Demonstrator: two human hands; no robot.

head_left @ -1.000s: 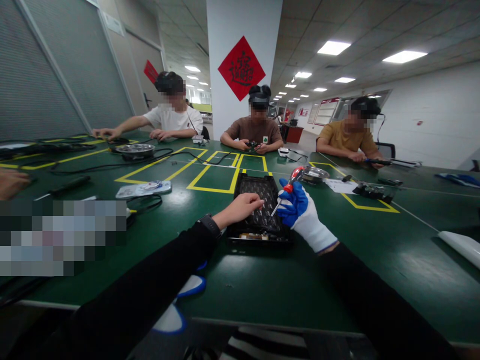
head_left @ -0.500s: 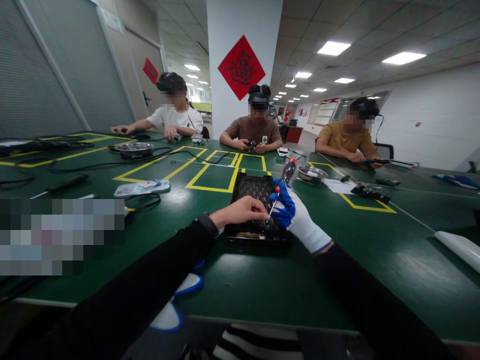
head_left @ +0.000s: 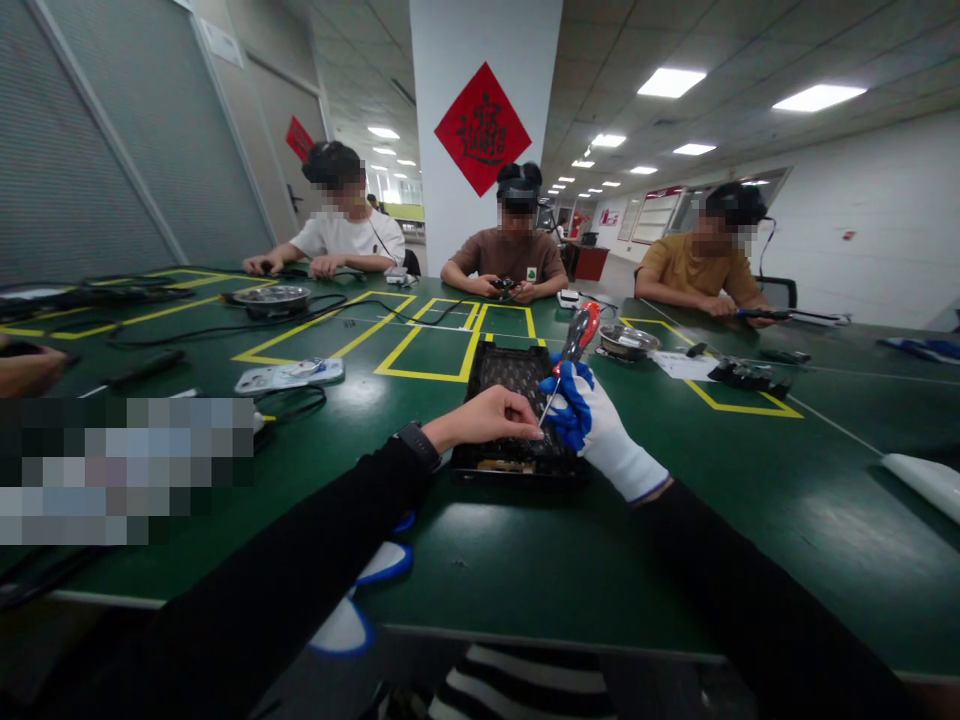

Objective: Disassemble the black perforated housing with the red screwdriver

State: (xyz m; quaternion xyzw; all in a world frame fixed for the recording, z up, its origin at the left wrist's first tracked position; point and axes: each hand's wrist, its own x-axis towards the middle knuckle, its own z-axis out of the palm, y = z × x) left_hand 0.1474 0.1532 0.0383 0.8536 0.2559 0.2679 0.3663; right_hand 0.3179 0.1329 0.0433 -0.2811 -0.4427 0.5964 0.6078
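A black flat device (head_left: pixel 510 400) with a patterned top lies on the green table (head_left: pixel 570 560) in front of me. My bare left hand (head_left: pixel 491 415) rests on its near part, fingers pinched together at the screwdriver's tip. My right hand (head_left: pixel 592 425), in a white and blue glove, grips a red-handled screwdriver (head_left: pixel 574 345) that slants down to the device. A watch sits on my left wrist (head_left: pixel 416 445).
Three people sit across the table, each handling small parts. A metal bowl (head_left: pixel 628 342) stands beyond the device, another bowl (head_left: pixel 270 297) at far left. Cables, yellow tape outlines, a packet (head_left: pixel 289 376) and a white and blue glove (head_left: pixel 360 590) lie around.
My left hand has moved right along the device until its fingertips meet the screwdriver tip. The screwdriver has tilted more upright and shifted left.
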